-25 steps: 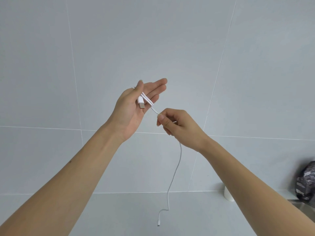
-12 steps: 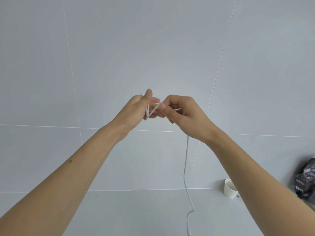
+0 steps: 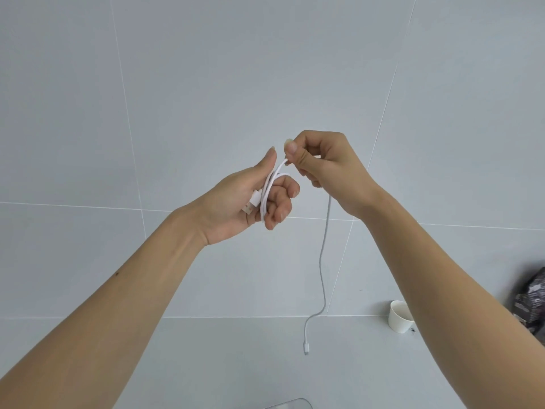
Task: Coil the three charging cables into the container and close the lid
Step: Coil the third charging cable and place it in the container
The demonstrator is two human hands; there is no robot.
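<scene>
Cable: looped round left hand fingers, tail hanging straight down right of it.
Left hand: curled on loops.
Right hand: pinching cable just right, above loops.

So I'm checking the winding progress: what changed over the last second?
The left hand, open a second ago, has curled around the white cable, now looped over its fingers. The right hand rose above it, still pinching the cable. The free end still hangs; the paper cup hasn't moved.
</scene>
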